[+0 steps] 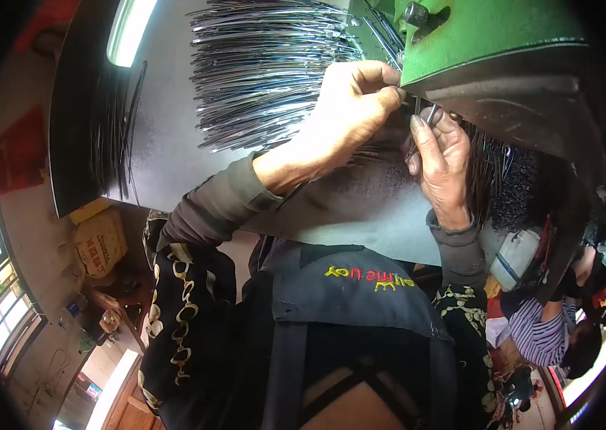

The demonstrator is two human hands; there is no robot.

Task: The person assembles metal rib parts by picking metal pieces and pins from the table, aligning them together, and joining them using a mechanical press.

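Observation:
At the lower edge of a green machine (pixel 489 39), my left hand (pixel 339 115) is closed, thumb and forefinger pinched together. Whatever lies between those fingertips is too small or hidden to make out. Just under the machine's dark front, my right hand (pixel 445 161) grips a thin metal rod (pixel 430 113) between thumb and fingers. A broad stack of thin dark metal rods (pixel 260 75) lies side by side on the grey metal table (pixel 360 211), left of and partly behind my left hand.
A smaller bunch of rods (pixel 111 136) lies near the table's left edge, below a bright lamp (pixel 131 32). More dark rods (pixel 485 168) lie right of my right hand. A person in a striped top (pixel 538 333) is at the far right. Cardboard boxes (pixel 100 244) stand lower left.

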